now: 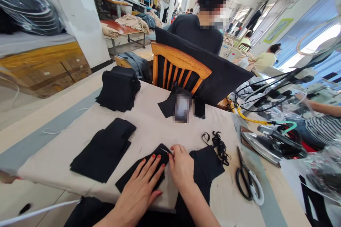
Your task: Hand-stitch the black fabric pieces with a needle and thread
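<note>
At the near edge of the padded table [149, 120], both hands work one small black fabric piece [149, 170]. Left hand [141, 188] lies flat, fingers spread, pressing the cloth down; nothing gripped. Right hand [182, 166] pinches a thin pale sliver, pin or needle [167, 151] (too small to tell which), at the piece's upper corner. Step in hand, as I judge it: fixing or picking at that corner while the cloth is held still. Next move would call for steady pressure from the flat hand and a fine, controlled push at the fingertips.

Materials: matte black woven cloth, cut in flat angular panels; a folded stack [103, 150] to the left, more panels [209, 163] just right. Tangled black cord [220, 145] beyond. Scissors [247, 181], black and white handles, lie apart; a metal-soled iron [269, 145] rests farther right.
</note>
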Demonstrator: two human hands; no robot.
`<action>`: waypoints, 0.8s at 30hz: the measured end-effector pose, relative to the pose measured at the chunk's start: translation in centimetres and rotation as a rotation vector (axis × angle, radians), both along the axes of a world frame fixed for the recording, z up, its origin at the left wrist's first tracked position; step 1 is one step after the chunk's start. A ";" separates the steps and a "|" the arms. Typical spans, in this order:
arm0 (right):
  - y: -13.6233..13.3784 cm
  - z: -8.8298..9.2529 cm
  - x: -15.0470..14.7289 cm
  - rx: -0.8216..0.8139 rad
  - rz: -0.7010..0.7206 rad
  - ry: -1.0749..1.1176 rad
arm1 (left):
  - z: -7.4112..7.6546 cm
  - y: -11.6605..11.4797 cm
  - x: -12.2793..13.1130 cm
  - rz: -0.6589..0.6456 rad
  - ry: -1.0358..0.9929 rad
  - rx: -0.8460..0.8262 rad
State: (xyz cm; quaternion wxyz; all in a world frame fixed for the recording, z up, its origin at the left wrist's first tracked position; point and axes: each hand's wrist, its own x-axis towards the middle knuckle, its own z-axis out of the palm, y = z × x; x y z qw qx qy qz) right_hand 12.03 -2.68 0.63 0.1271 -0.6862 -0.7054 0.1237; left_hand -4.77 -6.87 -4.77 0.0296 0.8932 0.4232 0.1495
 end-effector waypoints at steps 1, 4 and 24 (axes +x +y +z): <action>0.0 -0.1 -0.1 0.015 0.052 0.024 | 0.1 0.0 0.0 -0.001 -0.005 -0.007; 0.2 -0.6 -0.4 0.030 0.173 0.082 | 0.4 -0.4 -0.4 -0.005 -0.022 -0.016; -0.6 -2.7 -2.7 0.140 0.281 0.093 | 4.7 4.3 -2.6 0.430 -0.060 -0.442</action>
